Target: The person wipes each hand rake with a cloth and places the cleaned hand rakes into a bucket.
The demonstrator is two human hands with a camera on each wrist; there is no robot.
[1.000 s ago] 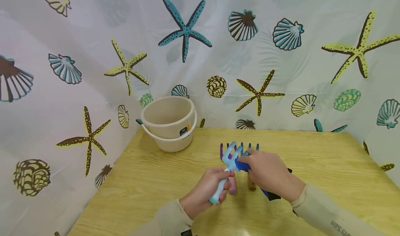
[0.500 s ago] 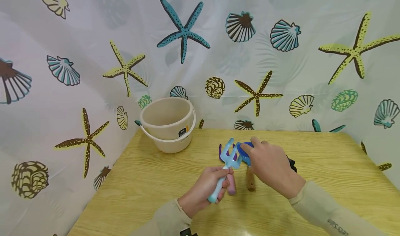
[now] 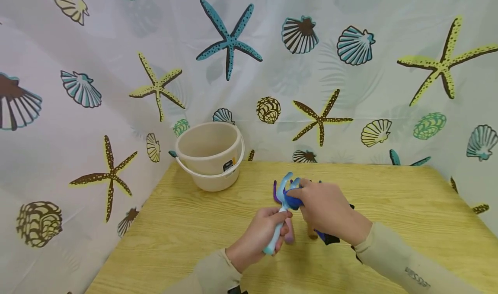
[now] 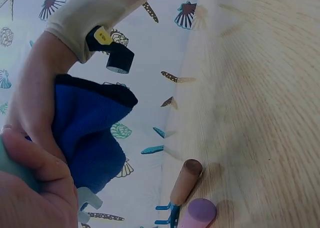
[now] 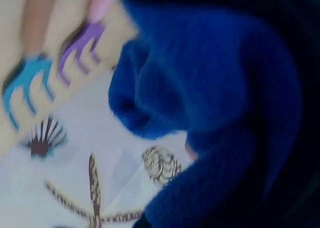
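Note:
My left hand (image 3: 262, 231) grips the handle of a light blue garden hand fork (image 3: 275, 238), its tines pointing up and away. A blue cloth (image 3: 294, 199) with a black edge is bunched in my right hand (image 3: 328, 209), which presses it against the fork's head and hides the right tines. Part of the cloth (image 4: 90, 133) hangs below the right hand in the left wrist view. On the table behind the hands lie a purple fork (image 5: 80, 45) with a pink handle (image 3: 289, 233) and a teal fork (image 5: 30, 80) with a wooden handle (image 3: 312, 231), both partly covered by the hands.
A cream bucket (image 3: 210, 181) with a white handle stands at the back left of the wooden table (image 3: 186, 238). A white curtain (image 3: 256, 30) printed with shells and starfish surrounds the table's back and sides.
The right hand with the cloth first shifts up toward the tine tips, then comes back down and left over the fork's head. The left hand and fork stay nearly still.

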